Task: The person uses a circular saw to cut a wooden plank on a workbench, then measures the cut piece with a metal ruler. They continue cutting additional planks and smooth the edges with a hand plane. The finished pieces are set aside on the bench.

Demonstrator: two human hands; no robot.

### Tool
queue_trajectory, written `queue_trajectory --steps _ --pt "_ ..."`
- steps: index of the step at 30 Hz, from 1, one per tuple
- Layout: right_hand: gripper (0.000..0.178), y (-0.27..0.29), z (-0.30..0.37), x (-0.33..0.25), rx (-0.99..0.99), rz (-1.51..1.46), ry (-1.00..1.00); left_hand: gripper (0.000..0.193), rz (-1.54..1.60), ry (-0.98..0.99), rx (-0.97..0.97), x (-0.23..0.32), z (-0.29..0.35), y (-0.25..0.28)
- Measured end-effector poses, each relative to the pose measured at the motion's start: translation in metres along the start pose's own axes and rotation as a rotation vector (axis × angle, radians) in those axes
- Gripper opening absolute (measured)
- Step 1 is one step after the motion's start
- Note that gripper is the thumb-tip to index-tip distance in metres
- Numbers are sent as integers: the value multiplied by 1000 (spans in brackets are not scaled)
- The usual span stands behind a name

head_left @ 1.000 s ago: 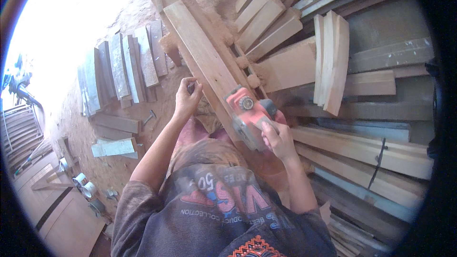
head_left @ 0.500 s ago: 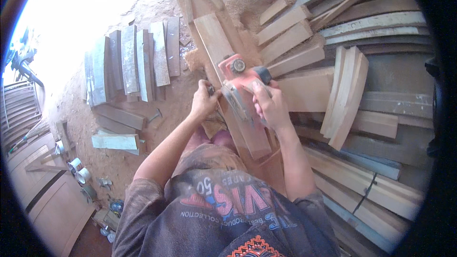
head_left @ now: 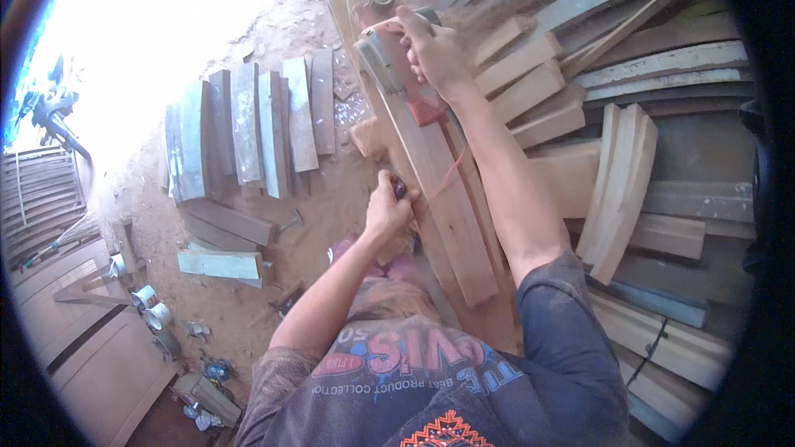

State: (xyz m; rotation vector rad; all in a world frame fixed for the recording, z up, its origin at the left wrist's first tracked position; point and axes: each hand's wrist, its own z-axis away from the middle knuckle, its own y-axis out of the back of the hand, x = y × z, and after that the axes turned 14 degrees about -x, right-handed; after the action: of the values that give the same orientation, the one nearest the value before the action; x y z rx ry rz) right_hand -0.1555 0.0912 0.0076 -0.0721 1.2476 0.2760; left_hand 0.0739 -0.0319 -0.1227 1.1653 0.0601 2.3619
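Note:
My right hand (head_left: 435,54) is closed round the handle of a red electric planer (head_left: 426,109), reached out to the far part of a long wooden board (head_left: 454,219). The planer sits on the board, its grey side toward the left. The board lies lengthwise on a narrow wooden bench (head_left: 499,327) in front of me. Beside the board's left edge, my left hand (head_left: 387,211) is closed round a small dark object (head_left: 400,189), mostly hidden by the fingers. A thin reddish cord (head_left: 451,172) crosses the board behind the planer.
Rough planks (head_left: 247,124) lie in a row on the dirt floor at the left, with a hammer (head_left: 292,220) nearer me. Stacked timber (head_left: 654,232) crowds the right side. Cut blocks (head_left: 527,91) lie close to my right forearm. White cups (head_left: 145,298) stand at the lower left.
The planer has slid far forward along the board, with my right arm now stretched out. My left hand stays closed beside the board. The whole view has shifted a little.

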Motion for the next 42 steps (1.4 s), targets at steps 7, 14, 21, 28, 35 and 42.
queue_trajectory --steps 7,14,21,28,35,42 --pt "64 30 219 54 24 -228 151 60 24 -132 100 -29 5 7" --pt "58 60 488 109 321 -186 -189 41 529 -198 438 -80 124 117" --pt "54 52 637 147 605 -266 -356 51 598 -611 245 10 239 85" --pt "43 34 662 180 559 -164 -245 35 40 -549 -291 8 212 -54" --pt "59 29 656 159 352 135 -310 33 -148 -597 -399 -8 187 -65" --pt "67 36 629 126 90 289 -446 33 -118 -604 -391 -9 189 -70"
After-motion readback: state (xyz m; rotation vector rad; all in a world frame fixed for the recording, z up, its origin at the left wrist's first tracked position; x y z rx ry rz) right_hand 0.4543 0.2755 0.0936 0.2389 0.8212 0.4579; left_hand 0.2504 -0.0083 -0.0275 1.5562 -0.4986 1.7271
